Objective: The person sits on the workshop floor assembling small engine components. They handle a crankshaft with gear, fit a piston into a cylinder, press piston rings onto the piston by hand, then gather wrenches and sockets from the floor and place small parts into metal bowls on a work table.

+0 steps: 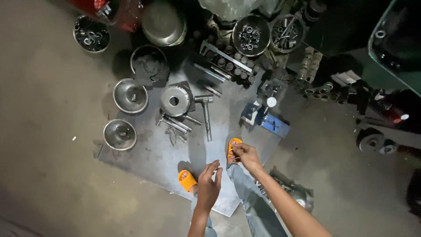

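Observation:
My left hand (209, 183) hovers over my knees with its fingers loosely apart and nothing in it. My right hand (246, 156) is just to the right and a little higher, with its fingers curled; it seems to pinch a thin metal piece (235, 158), too small to identify. Both hands hang above my feet in orange sandals (187, 180) (233, 144), which stand on a grey metal plate (144, 153) on the floor. A steel hammer (206, 117) lies on the plate ahead of my right hand.
On the plate are a round metal hub (174, 101), loose bolts (176, 125) and two steel bowls (130, 95) (119, 134). A blue gauge stand (266, 119) sits to the right. Bowls of rings (251, 35) (90, 34) and dark machine parts (333, 90) line the back.

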